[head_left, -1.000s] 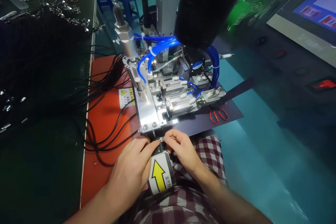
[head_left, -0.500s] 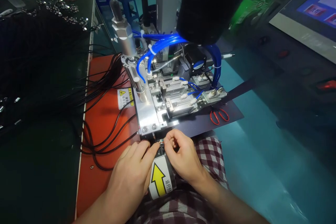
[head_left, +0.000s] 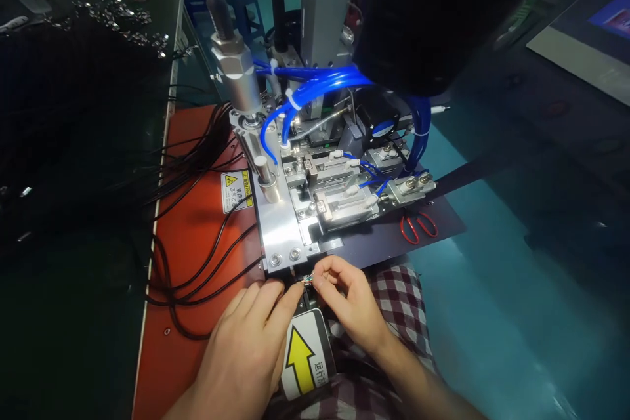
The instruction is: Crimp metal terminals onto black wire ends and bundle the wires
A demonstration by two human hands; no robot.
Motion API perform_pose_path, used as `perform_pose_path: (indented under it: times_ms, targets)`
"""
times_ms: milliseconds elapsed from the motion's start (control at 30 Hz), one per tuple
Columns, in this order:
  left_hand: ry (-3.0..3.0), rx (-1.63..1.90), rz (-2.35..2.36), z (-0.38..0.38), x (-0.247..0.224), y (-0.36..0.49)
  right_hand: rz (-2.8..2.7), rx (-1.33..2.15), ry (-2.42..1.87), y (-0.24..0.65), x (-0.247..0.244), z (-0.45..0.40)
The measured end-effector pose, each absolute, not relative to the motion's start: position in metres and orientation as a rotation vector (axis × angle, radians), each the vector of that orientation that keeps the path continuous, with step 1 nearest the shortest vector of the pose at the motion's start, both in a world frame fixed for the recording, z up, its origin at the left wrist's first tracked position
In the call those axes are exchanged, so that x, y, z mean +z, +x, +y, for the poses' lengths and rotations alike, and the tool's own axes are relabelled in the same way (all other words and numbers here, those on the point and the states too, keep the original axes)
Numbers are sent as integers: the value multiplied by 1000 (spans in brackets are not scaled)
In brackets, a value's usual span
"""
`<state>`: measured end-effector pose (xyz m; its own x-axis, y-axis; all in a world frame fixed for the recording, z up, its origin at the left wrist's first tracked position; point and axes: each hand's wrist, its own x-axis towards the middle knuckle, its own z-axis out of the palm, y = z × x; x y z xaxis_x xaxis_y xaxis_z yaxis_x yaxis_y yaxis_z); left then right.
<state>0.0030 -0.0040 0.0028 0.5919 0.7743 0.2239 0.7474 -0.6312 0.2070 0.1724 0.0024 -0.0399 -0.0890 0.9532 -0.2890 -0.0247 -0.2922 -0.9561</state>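
Just in front of the metal machine (head_left: 283, 233), my two hands meet fingertip to fingertip. Thin coloured wires (head_left: 308, 279), with a bit of green and white showing, run between them. My right hand (head_left: 352, 305) pinches the free ends between thumb and forefinger. My left hand (head_left: 249, 335) lies palm down with fingers curled, its thumb tip pressed where the wires emerge; what lies under its fingers is hidden. Below the wires is a dark fixture, and nearer to me a white label with a yellow arrow (head_left: 300, 357).
Black cables (head_left: 207, 272) cross the red board (head_left: 197, 223) from the dark table at left, where more cables are heaped. Blue air tubes (head_left: 325, 82) arch over the machine. Red-handled scissors (head_left: 418, 228) lie at its right. A dark cylinder (head_left: 408, 20) hangs above.
The right fingertips have drawn slightly away from the left thumb, so more of the coloured wires shows. The left hand keeps its place at the fixture. The whole view has shifted a little.
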Motion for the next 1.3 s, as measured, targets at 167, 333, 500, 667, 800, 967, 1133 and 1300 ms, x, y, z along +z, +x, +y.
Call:
perform_pose_path:
  times_ms: [167,333,500,667,800,967,1133,1300]
  targets:
    - [2637,498,1359,-12,-11,0,-1307,1222,-1399,171,-45,-2]
    - [2621,473,1344,-16,-14,-2,-1420,1069,-1343,172,-48,-4]
    - [2632,468,1349,-13,-12,-2,-1309,1161,-1369,171,-48,-3]
    - [2722,464,1309,-8,-5,0,-929,1631,-1276,172,-46,1]
    - [2758,468,1273,-4,1,0,-811,1739,-1226,175,-45,2]
    - [2765,490,1267,-4,2,1,-863,1703,-1237,176,-46,1]
    - [2779,502,1255,-3,2,1,-984,1590,-1279,175,-45,1]
    - [2787,497,1257,-4,1,0,-1240,1297,-1362,175,-44,2]
